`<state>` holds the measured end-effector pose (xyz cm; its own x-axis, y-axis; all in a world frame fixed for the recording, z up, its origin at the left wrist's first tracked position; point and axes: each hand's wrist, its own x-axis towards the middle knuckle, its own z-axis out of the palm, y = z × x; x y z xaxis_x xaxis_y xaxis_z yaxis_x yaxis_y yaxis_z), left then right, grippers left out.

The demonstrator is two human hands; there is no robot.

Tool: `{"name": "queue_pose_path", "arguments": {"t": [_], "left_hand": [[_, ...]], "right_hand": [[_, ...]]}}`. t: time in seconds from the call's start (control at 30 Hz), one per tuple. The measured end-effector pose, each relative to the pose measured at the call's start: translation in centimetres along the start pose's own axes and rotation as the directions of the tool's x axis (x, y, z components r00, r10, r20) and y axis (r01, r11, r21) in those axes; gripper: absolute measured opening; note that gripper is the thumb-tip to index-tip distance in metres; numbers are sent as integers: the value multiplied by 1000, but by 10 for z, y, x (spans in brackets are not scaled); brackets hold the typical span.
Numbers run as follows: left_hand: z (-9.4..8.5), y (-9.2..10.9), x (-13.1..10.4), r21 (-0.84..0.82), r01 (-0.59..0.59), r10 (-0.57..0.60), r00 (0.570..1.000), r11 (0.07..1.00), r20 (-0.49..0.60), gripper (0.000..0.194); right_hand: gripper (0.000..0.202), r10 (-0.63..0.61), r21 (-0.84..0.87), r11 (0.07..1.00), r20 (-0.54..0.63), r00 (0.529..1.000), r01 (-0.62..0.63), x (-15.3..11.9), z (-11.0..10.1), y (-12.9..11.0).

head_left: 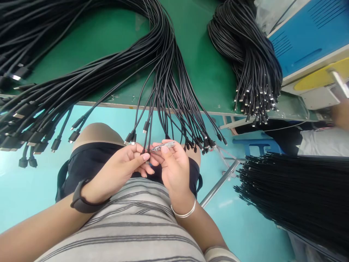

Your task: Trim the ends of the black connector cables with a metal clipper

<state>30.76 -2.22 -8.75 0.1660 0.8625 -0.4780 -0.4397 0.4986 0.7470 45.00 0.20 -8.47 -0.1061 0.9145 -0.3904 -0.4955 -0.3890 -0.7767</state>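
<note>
L hand (117,170): closed, pinching black cables (149,140) nr ends. R hand (176,163): closed on silver clipper (164,146), tip beside same ends. Step: prob. close work at ends; clipper use calls for steady pinch. Cable bundle (163,40): ctr, over near edge of surface (208,76).

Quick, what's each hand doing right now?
Left hand: closed, pinching black cables.
Right hand: closed, holding a silver clipper.
</note>
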Motion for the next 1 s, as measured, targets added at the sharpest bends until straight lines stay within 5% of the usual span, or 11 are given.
{"name": "queue_pose_path", "arguments": {"t": [0.57,1.0], "left_hand": [[0,0,-1,22,-38,38,999,999,-5,38],[1,-2,-1,59,86,-77,987,995,-141,39]], "right_hand": [[19,-42,-88,995,-48,998,38,0,4,7],[25,-45,-115,993,-90,995,35,-1,6,8]]}}
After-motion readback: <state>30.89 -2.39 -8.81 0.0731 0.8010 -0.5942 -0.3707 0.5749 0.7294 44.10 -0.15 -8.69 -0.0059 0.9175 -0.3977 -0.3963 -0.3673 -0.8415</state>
